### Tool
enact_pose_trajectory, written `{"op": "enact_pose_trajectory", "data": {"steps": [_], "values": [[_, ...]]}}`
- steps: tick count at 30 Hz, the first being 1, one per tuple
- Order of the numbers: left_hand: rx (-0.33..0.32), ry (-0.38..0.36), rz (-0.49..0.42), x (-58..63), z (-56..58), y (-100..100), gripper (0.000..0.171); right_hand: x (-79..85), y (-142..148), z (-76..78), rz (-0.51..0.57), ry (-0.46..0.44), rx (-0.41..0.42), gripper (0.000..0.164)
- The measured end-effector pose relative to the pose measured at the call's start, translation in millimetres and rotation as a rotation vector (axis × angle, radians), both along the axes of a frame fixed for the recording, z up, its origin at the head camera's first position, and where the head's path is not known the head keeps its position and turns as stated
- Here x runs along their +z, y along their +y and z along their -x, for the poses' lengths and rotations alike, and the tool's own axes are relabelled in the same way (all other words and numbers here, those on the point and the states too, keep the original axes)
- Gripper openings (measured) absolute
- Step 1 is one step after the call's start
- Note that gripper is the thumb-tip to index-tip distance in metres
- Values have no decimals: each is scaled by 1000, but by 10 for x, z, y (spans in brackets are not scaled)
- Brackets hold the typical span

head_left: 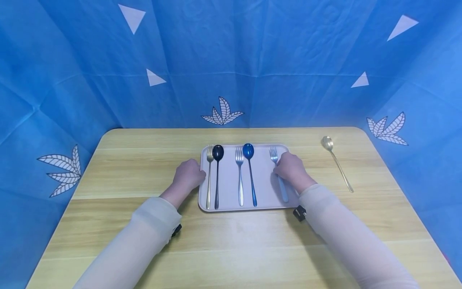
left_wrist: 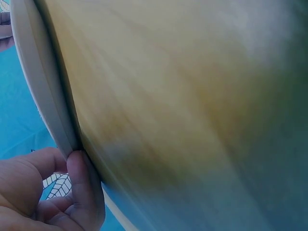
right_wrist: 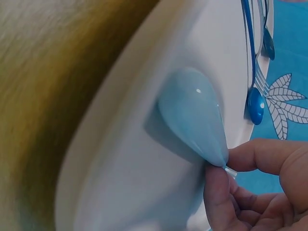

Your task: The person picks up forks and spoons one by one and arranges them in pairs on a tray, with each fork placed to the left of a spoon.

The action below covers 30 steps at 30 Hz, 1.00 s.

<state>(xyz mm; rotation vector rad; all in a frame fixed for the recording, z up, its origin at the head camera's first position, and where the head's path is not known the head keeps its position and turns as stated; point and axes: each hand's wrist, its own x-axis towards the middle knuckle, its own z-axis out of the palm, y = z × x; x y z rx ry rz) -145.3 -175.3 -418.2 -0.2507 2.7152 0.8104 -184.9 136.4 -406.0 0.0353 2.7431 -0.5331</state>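
A pale pinkish tray (head_left: 227,180) lies on the table. My left hand (head_left: 188,174) grips its left rim; the left wrist view shows thumb and finger pinching that edge. My right hand (head_left: 290,166) pinches a fork with a light blue handle (right_wrist: 195,113) over the tray's right side, its tines pointing away from me. Left to right, the tray also bears a gold fork (head_left: 209,176), a black spoon (head_left: 217,172), a silver fork (head_left: 240,176) and a blue spoon (head_left: 251,172), side by side with handles toward me. The right hand covers the tray's right edge in part.
A gold spoon (head_left: 339,164) lies slanted on the wooden table (head_left: 245,249), to the right of the tray. Behind the table's far edge hangs a blue cloth (head_left: 288,60) with white triangles and leaf prints.
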Motion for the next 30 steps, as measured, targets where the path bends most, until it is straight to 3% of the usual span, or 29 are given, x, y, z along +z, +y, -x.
{"op": "enact_pose_trajectory", "data": {"steps": [21, 30], "values": [[-9, 5, -1, -12, 1, -6, 27, 22, 28, 6, 32, -27, -21, 11], [-3, 1, 4, -10, 5, -1, 24, 136, 71, 52, 21, -4, 28, 29]]}}
